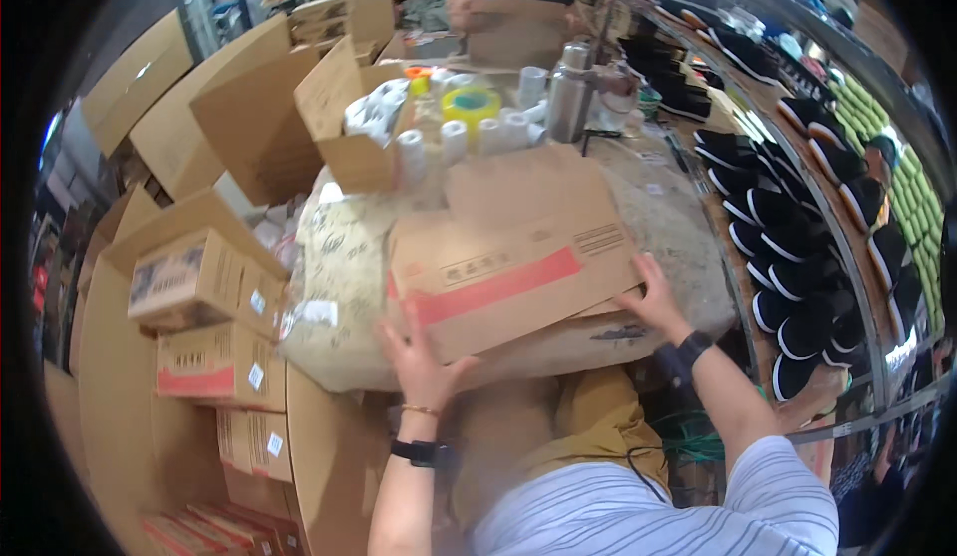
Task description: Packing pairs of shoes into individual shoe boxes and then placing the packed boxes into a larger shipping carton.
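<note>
The flat brown cardboard piece with a red stripe [513,262] lies on the beige-covered worktable [688,222]. The bare left hand [422,365] spreads its fingers at the lower-left edge; whether the bare right hand [658,305] pinches the right edge, I cannot tell. Even, gentle support should prevent creasing.

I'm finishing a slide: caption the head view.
Left hand and right hand at the edges of a flattened, red-banded carton, with black, white-soled shoes racked on the right.
</note>
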Tool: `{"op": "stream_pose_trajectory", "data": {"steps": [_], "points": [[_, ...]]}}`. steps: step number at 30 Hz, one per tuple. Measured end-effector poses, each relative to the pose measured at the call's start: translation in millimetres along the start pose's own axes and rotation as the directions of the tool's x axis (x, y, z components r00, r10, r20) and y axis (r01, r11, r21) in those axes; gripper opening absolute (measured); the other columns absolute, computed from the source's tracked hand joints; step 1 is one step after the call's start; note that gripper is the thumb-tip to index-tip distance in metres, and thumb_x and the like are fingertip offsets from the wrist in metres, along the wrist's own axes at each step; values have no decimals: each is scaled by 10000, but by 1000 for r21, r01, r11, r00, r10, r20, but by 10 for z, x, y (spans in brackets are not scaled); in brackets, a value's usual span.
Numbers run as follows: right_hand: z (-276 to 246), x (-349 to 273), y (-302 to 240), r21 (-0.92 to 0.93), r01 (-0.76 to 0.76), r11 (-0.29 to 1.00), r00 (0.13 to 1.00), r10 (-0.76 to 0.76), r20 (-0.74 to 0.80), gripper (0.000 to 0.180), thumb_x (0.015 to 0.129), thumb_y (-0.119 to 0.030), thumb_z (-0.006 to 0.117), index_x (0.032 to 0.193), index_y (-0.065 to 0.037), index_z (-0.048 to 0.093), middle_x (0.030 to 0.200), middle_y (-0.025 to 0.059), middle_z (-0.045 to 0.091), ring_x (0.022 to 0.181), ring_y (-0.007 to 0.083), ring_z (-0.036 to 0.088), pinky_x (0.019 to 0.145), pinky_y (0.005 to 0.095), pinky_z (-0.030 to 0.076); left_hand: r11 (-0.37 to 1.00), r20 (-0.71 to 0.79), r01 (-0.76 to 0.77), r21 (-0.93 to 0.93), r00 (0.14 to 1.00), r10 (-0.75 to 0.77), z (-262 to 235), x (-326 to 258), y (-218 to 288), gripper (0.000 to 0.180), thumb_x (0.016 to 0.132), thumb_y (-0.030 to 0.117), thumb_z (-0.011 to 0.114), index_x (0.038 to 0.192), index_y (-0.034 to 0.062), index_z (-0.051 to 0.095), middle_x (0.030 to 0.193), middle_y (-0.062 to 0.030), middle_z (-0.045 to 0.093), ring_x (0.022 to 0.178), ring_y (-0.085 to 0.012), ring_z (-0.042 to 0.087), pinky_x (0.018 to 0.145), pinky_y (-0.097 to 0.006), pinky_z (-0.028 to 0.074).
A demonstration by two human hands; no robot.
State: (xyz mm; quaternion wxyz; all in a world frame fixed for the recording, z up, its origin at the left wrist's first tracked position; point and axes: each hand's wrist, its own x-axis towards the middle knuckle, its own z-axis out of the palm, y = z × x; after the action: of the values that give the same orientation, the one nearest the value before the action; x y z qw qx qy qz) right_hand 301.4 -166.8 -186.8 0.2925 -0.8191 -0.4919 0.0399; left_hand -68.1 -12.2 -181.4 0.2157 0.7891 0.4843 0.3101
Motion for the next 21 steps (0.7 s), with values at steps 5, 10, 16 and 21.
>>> {"op": "stream_pose_trajectory", "data": {"steps": [5,10,16,21], "points": [[96,-522,-353,16,24,1000,995,-22,-100,762,700,-418,773,1306,-67,474,1339,228,380,1226,384,400,1028,426,347,963,-93,67,-261,991,-94,34,248,-424,836,613,56,808,1348,-36,421,1318,-225,501,1196,-323,507,1002,-372,412],[29,-529,-419,105,-69,992,952,97,-291,678,701,-387,784,1200,-34,492,1270,210,391,1165,363,411,976,418,371,825,-188,108,-554,950,-251,-328,167,8,680,739,53,702,1354,-32,426,1267,-167,563,1148,-289,548,990,-380,428],[-409,-367,-523,213,21,977,985,16,-174,506,720,-379,758,1009,-36,523,962,134,510,928,312,516,820,377,449,851,-661,-448,-274,730,172,-259,526,479,680,888,377,571,1409,28,306,1269,-169,510,1233,-250,459,1029,-408,378],[-1020,-244,-535,378,-193,906,960,253,-116,333,796,-345,683,884,-50,557,832,126,574,785,316,564,687,361,463,700,-307,-484,-525,875,374,-562,1017,1169,631,901,563,467,1213,25,362,1277,-251,480,1262,-343,414,1078,-470,282]]}}
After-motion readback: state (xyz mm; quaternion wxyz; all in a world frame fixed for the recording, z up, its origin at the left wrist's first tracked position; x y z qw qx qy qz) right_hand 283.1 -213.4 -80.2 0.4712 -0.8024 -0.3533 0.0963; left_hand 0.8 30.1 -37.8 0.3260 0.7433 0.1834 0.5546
